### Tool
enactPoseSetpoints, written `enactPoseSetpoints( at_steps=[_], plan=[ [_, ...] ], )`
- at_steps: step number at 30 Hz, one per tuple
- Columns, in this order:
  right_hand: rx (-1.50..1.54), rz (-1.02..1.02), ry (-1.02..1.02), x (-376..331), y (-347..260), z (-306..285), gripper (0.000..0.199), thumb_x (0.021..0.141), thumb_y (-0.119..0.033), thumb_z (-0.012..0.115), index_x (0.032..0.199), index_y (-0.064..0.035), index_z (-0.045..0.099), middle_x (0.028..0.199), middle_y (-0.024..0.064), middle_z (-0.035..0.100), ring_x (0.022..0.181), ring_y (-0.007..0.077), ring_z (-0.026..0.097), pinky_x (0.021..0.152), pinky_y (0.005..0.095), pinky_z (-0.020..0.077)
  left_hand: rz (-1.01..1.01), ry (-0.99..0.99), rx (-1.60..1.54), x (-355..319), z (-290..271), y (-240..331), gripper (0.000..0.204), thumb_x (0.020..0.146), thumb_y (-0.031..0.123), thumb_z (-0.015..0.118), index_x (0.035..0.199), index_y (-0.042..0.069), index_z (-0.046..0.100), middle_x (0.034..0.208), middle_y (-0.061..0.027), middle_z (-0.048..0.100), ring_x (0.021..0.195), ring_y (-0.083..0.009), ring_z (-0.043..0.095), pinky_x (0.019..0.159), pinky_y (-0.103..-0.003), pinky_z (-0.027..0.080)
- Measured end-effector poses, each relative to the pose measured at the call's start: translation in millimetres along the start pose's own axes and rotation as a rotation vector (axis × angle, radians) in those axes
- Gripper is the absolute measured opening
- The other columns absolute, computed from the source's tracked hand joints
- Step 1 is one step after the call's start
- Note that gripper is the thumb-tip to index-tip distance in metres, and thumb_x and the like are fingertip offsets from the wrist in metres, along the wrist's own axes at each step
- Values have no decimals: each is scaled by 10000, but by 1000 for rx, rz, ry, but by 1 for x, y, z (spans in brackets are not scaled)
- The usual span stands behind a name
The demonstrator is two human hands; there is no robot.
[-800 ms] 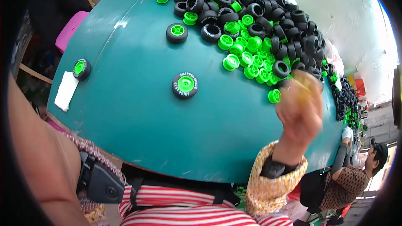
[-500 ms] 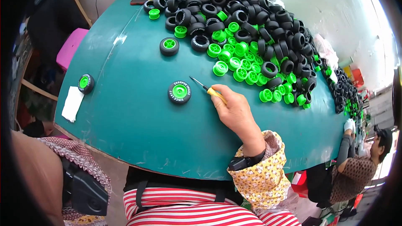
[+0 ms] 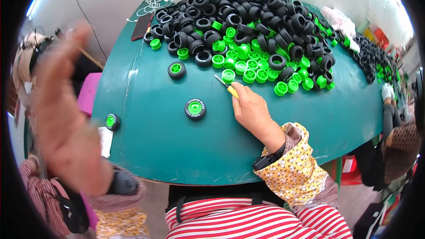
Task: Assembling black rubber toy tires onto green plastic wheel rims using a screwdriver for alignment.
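Note:
My right hand [image 3: 253, 108] is closed round the yellow handle of a small screwdriver [image 3: 232, 90], resting over the table. Its thin metal shaft points away to the upper left, the tip by a green wheel rim. To the left of that hand, a black tyre with a green rim [image 3: 195, 109] lies flat, not touched. My left hand [image 3: 73, 119] is raised at the far left, off the table and smeared by motion, so its fingers cannot be read. Beyond it, another tyre with a rim [image 3: 113, 122] stands on edge beside a white cloth [image 3: 105, 141].
A large heap of black tyres [image 3: 265, 17] and loose green rims [image 3: 242, 51] covers the far side of the green table [image 3: 150, 150]. One fitted wheel [image 3: 176, 70] lies before it. A phone [image 3: 141, 27] is at the back left. At the right, a co-worker's gloved hand [image 3: 388, 92] reaches another heap.
My left hand has swung up into view at the left. The view has shifted; my right hand still holds the screwdriver, its tip now nearer the loose rims.

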State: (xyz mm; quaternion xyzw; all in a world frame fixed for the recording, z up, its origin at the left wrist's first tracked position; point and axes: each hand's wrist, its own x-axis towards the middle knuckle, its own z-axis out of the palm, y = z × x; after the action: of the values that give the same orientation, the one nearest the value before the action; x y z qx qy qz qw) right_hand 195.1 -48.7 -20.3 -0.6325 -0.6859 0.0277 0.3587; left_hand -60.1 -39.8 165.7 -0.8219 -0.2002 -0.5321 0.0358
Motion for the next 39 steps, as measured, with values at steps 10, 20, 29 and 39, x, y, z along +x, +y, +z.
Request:
enactPoseSetpoints(
  at_steps=[10, 20, 29, 39],
  plan=[
    [-163, 33, -88, 3, 2, -6, 154, 750, -126, 558, 864, -47, 489, 791, 116, 504, 718, 286, 553, 578, 408, 468, -329, -741, 367, -93, 134, -39, 595, 647, 292, 685, 1134, 24, 471, 1068, -148, 514, 982, -302, 494, 844, -392, 387],
    [78, -30, 46, 37, -35, -10, 294, 741, -194, 603, 959, -4, 550, 855, 148, 546, 779, 313, 541, 640, 413, 448, -1017, -286, -614, -117, 175, -53, 207, 771, 43, 572, 975, 7, 567, 804, -25, 577, 679, -85, 528, 600, -226, 438],
    [820, 314, -296, 34, -34, 34, 280, 891, -253, 458, 1032, -17, 513, 747, 82, 559, 582, 175, 548, 497, 269, 432, -1077, -28, -738, -114, 166, -49, 209, 836, 100, 552, 1005, -23, 536, 862, -38, 575, 753, -82, 527, 654, -200, 445],
    [1157, 497, -270, 29, -37, 32, 262, 923, -288, 394, 987, -56, 497, 669, -7, 490, 507, 40, 444, 404, 173, 344, -1035, -160, -817, -109, 156, -46, 331, 811, 134, 599, 1090, -3, 483, 858, -19, 538, 703, -62, 513, 596, -189, 455]
  ],
)
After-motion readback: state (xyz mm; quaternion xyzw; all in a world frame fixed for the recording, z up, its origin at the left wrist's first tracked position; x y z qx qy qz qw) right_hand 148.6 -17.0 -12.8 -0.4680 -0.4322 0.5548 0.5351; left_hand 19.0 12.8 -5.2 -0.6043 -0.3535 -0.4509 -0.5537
